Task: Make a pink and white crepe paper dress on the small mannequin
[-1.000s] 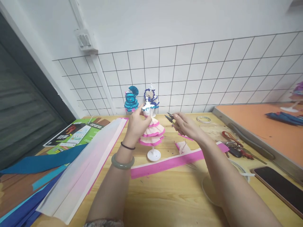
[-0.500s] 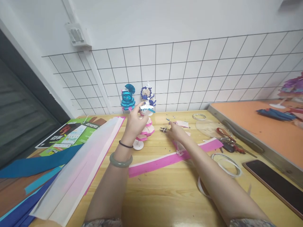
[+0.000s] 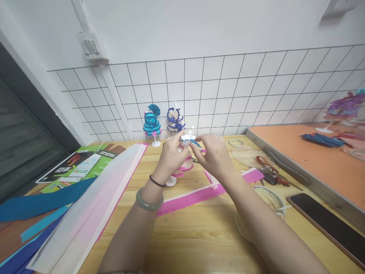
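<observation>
My left hand (image 3: 172, 154) is closed around the top of a tiered pink-and-white paper decoration (image 3: 186, 166) on a round white foot. Its white top piece (image 3: 186, 140), with a beaded tip and teal paper trim, shows between my hands. My right hand (image 3: 216, 154) pinches at the right end of the teal trim (image 3: 196, 144), thumb and forefinger close together. Below, a long pink paper strip (image 3: 188, 198) with a white edge lies across the table, partly behind my right forearm. A small dark tool beside my right fingers is mostly hidden.
Behind stand a teal paper decoration (image 3: 151, 123) and a blue-and-cream one (image 3: 174, 120). Paper sheets (image 3: 94, 198) cover the left side. On the right are tape rolls (image 3: 236, 143), keys (image 3: 269, 175), a phone (image 3: 327, 224) and a raised orange surface (image 3: 285, 142).
My right hand has come from beside the small tool on the table up to the teal trim. The decoration's top has tilted right and lower in view, with my left hand still on it.
</observation>
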A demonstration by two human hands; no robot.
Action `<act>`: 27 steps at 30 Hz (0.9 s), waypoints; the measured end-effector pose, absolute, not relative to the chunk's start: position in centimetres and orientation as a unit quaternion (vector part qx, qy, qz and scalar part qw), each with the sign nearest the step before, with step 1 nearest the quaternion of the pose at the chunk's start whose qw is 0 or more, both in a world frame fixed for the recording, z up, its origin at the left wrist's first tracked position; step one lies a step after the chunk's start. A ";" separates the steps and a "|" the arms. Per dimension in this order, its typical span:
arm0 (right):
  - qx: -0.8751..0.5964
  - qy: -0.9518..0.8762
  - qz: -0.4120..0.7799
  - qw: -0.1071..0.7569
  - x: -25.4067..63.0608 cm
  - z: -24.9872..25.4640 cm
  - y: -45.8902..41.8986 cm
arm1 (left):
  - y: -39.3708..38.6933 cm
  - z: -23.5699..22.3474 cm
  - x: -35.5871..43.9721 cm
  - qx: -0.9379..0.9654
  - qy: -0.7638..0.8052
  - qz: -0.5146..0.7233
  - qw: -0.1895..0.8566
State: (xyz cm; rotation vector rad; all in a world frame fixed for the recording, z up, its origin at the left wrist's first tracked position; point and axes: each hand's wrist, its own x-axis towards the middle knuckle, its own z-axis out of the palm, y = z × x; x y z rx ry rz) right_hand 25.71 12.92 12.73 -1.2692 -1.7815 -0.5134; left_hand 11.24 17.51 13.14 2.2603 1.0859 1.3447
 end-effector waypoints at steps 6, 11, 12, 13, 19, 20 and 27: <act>-0.519 -0.704 -0.263 0.408 26.0 12.6 13.2 | 17.0 13.2 11.7 0.794 0.380 0.458 0.123; -0.537 -0.698 -0.273 0.387 25.9 13.0 12.9 | 16.9 12.9 11.9 0.802 0.368 0.462 0.089; -0.542 -0.696 -0.271 0.384 25.8 13.0 12.8 | 16.9 12.9 12.0 0.803 0.368 0.462 0.082; -0.546 -0.694 -0.270 0.384 25.8 13.0 12.8 | 16.8 12.8 12.0 0.803 0.369 0.462 0.075; -0.568 -0.680 -0.238 0.398 25.5 12.5 13.0 | 16.5 12.8 12.4 0.800 0.379 0.461 0.056; -0.567 -0.682 -0.228 0.401 25.5 12.5 13.1 | 16.5 12.8 12.4 0.799 0.379 0.464 0.058; -0.541 -0.696 -0.133 0.453 26.3 12.8 13.5 | 16.5 13.3 11.9 0.795 0.359 0.475 0.117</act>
